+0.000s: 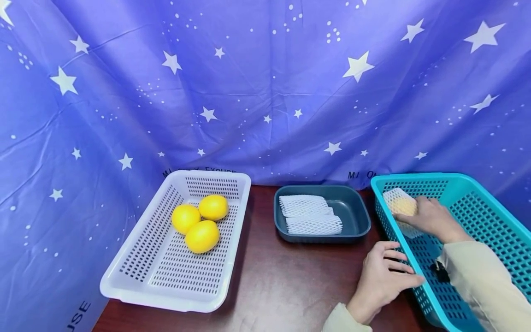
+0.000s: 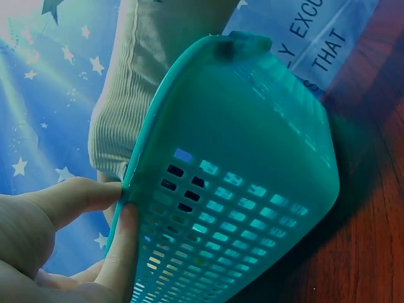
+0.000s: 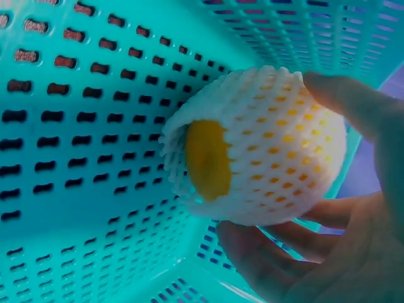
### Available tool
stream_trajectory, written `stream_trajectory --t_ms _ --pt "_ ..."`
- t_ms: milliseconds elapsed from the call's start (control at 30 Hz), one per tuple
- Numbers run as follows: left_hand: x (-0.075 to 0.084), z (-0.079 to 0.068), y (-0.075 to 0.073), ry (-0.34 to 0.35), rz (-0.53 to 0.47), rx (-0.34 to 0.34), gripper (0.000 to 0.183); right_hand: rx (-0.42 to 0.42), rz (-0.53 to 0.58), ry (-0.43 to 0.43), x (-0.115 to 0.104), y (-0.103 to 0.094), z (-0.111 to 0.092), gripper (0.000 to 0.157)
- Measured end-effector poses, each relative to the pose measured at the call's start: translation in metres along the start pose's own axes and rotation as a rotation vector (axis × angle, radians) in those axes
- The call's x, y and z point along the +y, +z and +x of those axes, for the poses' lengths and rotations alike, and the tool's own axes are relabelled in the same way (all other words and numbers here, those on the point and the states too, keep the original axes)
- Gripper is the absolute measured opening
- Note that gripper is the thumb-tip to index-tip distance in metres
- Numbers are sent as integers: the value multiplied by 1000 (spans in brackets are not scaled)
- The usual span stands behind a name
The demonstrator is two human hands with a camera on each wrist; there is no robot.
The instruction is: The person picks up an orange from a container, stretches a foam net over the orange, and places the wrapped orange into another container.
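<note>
My right hand (image 1: 435,219) reaches into the teal basket (image 1: 460,180) and holds a yellow fruit (image 3: 271,151) wrapped in a white foam net (image 3: 243,95). Thumb and fingers lie on opposite sides of the fruit in the right wrist view, and bare yellow peel shows through the net's open end. On the basket's near-left side, my left hand (image 1: 383,279) pinches the rim, thumb on top and a finger against the outer wall (image 2: 252,126). More white netting shows below the held fruit in the head view; whether anything is inside it I cannot tell.
A white basket (image 1: 166,299) on the left contains 3 bare yellow fruits (image 1: 202,236). Between the baskets, a dark tray (image 1: 354,216) carries white foam nets (image 1: 314,225). Behind the brown table (image 1: 282,286) hangs a blue star-patterned cloth (image 1: 265,92).
</note>
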State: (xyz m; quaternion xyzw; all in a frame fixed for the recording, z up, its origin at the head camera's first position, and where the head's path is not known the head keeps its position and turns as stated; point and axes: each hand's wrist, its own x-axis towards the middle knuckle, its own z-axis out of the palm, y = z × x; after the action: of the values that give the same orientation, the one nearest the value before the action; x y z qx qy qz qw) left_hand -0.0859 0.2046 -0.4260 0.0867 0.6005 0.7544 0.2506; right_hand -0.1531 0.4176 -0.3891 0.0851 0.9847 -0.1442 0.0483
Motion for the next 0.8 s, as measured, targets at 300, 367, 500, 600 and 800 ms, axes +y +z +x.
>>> stream_trajectory --t_ms 300,367,500,600,800 --pt "3 -2 -3 37 99 -16 54 -29 19 38 -6 -9 -18 93" --pt "5 -3 -6 51 126 -14 54 -16 12 34 -9 -13 -23 89" --pt "12 -8 -13 88 140 -12 46 17 11 6 -18 -23 -31 82" --pt "20 -13 -19 122 77 -30 38 39 8 -13 -27 -29 -37 80" --pt "30 -23 -34 232 -142 -85 36 113 12 -49 -46 -29 -54 76"
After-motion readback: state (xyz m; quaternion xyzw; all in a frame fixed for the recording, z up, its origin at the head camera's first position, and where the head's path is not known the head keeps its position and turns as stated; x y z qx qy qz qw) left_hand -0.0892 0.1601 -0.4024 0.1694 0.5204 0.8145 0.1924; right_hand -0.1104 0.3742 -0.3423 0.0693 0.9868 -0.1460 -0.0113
